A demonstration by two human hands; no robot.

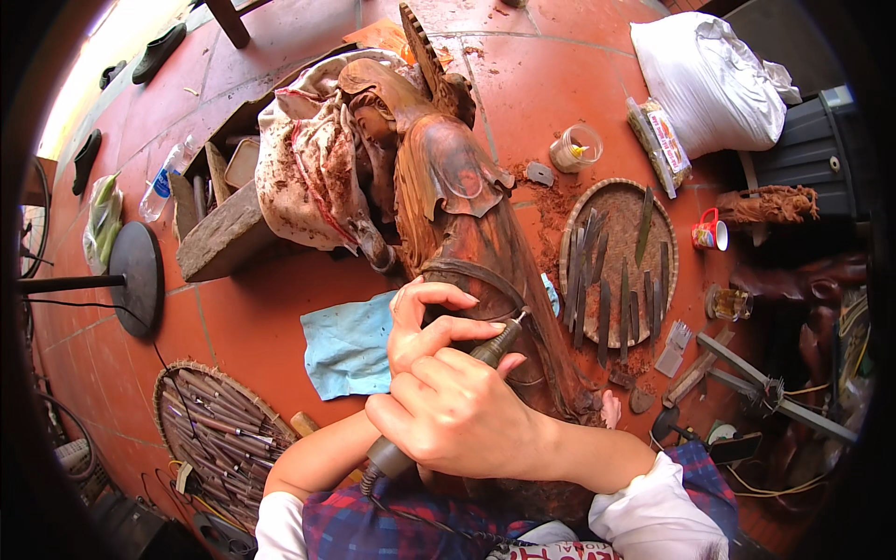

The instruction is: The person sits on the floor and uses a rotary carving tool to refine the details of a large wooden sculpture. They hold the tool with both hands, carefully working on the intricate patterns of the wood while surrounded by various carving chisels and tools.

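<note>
A carved reddish-brown wooden statue of a veiled figure (453, 168) lies lengthwise before me, its foot end toward my lap. My right hand (467, 406) is wrapped round a dark rotary carving handpiece (493, 347), and a coiled cable trails from its back end. The handpiece's thin metal tip meets the statue near a carved band. Partly covered by the right hand, my left hand (420, 327) closes on the front of the handpiece with a fingertip. Its other fingers bend over the wood.
A stained cloth (308, 159) props the statue's head beside a wooden block (224, 238). A blue cloth (347, 347) lies left of my hands. Round trays hold flat files (604, 308) and handled chisels (219, 429). A white sack (709, 79) and red mug (711, 235) stand right.
</note>
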